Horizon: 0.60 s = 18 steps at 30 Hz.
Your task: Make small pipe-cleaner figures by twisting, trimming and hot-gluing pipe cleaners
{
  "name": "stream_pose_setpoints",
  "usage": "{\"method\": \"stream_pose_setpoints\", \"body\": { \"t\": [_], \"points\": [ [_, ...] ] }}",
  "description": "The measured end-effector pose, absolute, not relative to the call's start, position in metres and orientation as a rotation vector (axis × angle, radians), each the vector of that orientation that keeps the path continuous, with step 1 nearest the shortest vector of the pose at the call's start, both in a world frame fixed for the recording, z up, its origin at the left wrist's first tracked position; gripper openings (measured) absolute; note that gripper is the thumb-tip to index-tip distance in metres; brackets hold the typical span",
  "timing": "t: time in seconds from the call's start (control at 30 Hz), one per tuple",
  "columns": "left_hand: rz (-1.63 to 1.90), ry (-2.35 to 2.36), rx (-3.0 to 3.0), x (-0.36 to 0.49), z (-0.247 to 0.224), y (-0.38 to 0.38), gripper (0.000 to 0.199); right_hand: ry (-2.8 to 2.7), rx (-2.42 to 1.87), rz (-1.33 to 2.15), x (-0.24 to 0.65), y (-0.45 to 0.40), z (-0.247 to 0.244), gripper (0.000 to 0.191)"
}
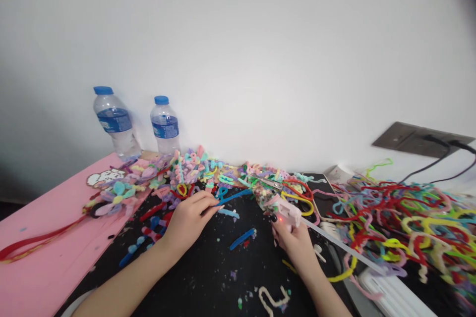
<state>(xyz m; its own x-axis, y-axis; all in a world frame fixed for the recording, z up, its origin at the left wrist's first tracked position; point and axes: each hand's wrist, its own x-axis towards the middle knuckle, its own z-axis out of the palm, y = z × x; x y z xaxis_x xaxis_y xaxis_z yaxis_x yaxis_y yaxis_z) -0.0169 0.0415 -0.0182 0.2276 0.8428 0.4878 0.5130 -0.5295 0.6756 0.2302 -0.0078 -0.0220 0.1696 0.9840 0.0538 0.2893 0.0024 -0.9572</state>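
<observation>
Pinched in the fingertips of my left hand (189,218) is a blue pipe cleaner (235,196), bent into a small loop near the fingers. My right hand (295,242) grips a pale pink hot glue gun (289,212) with a small red light lit. A long translucent glue stick (344,245) sticks out of its back end. The gun's nozzle is hard to make out against the clutter. On the black work surface (208,277) between my hands lies a short blue pipe cleaner piece (242,239), with a light blue piece (228,213) just beyond.
Finished pipe cleaner shapes (189,166) heap along the wall. Scissors (269,182) lie behind the glue gun. Two water bottles (164,126) stand at back left, beside a pink sheet (33,233). Loose pipe cleaners (416,218) tangle at right, below a wall socket (416,138) with black cables.
</observation>
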Motion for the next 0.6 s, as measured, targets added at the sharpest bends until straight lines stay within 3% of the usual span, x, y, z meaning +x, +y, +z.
{"method": "stream_pose_setpoints", "body": {
  "t": [0.33,0.6],
  "points": [
    [1.190,1.272,2.140,-0.0154,-0.0174,0.0402,0.014,-1.259,-1.520,0.948,0.2260,-0.0083,-0.0250,0.032],
    [1.227,1.241,2.223,-0.0149,-0.0200,0.0382,0.014,-1.328,-1.552,0.904,0.2272,-0.0073,-0.0318,0.029]
  ]
}}
